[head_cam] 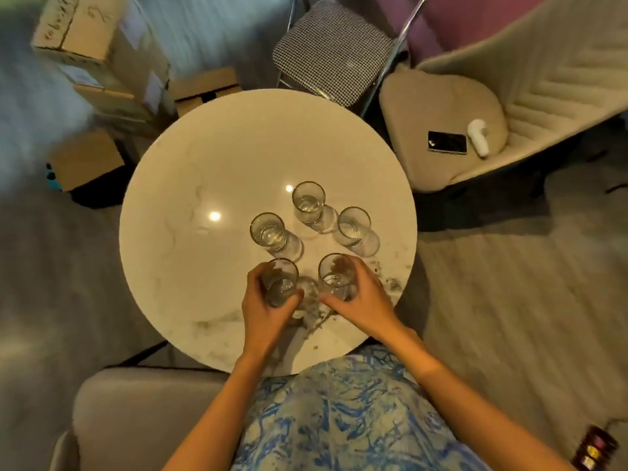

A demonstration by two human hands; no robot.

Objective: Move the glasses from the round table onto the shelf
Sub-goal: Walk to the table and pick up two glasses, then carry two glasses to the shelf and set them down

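Observation:
Several clear glasses with gold rims stand on the round white marble table (204, 158). My left hand (263, 309) wraps around the near-left glass (279, 280). My right hand (360, 300) wraps around the near-right glass (335, 275). Three more glasses stand free behind them: one at the middle left (268, 231), one at the back (308, 201), one at the right (353, 226). I cannot tell whether the two held glasses are lifted off the table. No shelf is in view.
A beige armchair (441, 96) at the back right holds a phone (447, 142) and a white earbud case (478, 137). A checked folding chair (331, 51) stands behind the table. Cardboard boxes (102, 62) are stacked at the back left. A grey seat (142, 413) is beside me.

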